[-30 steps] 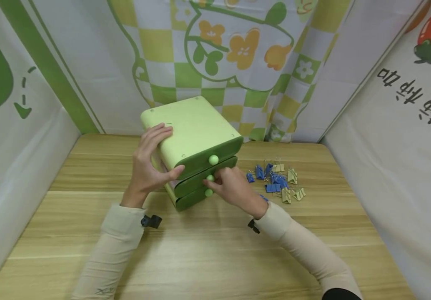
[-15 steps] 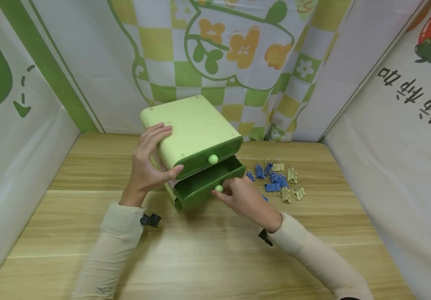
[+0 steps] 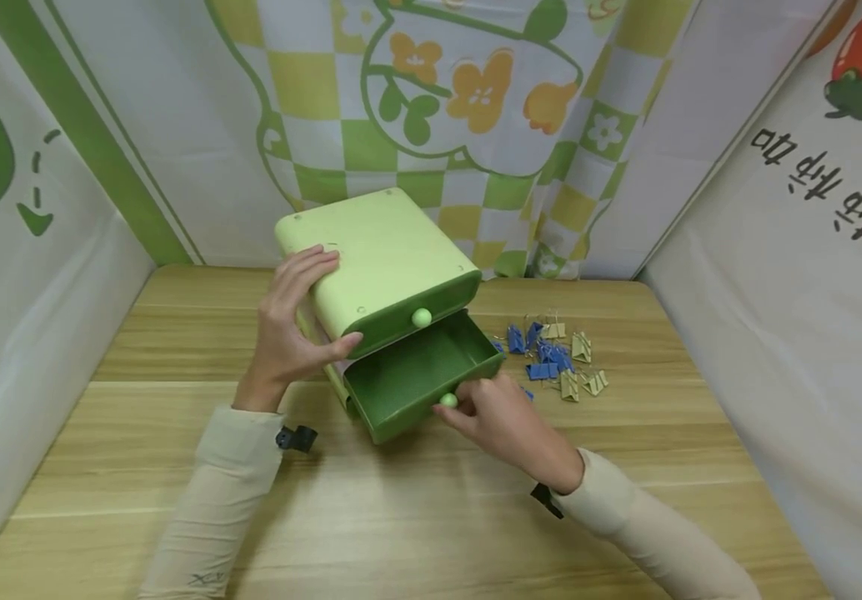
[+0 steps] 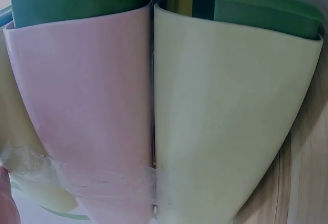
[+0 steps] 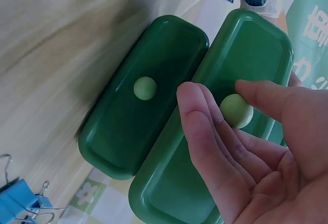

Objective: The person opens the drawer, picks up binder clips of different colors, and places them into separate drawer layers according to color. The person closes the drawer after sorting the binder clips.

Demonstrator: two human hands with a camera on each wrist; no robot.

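Observation:
A small chest of drawers [image 3: 382, 258] with a pale yellow-green top stands on the table, turned at an angle. Its dark green middle drawer [image 3: 419, 367] is pulled far out, and its inside looks bare. My right hand [image 3: 509, 421] pinches that drawer's round light green knob [image 5: 237, 110] between thumb and fingers. On the chest's left side my left hand [image 3: 292, 325] rests, fingers over the top and thumb at the front edge. Seen from the left wrist, the chest's side shows a pink casing [image 4: 87, 96] beside a pale yellow one [image 4: 230, 101]. The bottom drawer [image 5: 146, 96] is pushed in.
Several blue binder clips [image 3: 551, 357] and yellow binder clips [image 3: 582, 347] lie in a loose pile on the wooden table [image 3: 401, 533], right of the chest. Behind the table hangs a checked curtain [image 3: 378, 146], and white printed cloth walls stand at both sides.
The middle drawer has slid out of the chest toward me, with my right hand drawing back and right on its knob. My left hand has kept its place on the chest.

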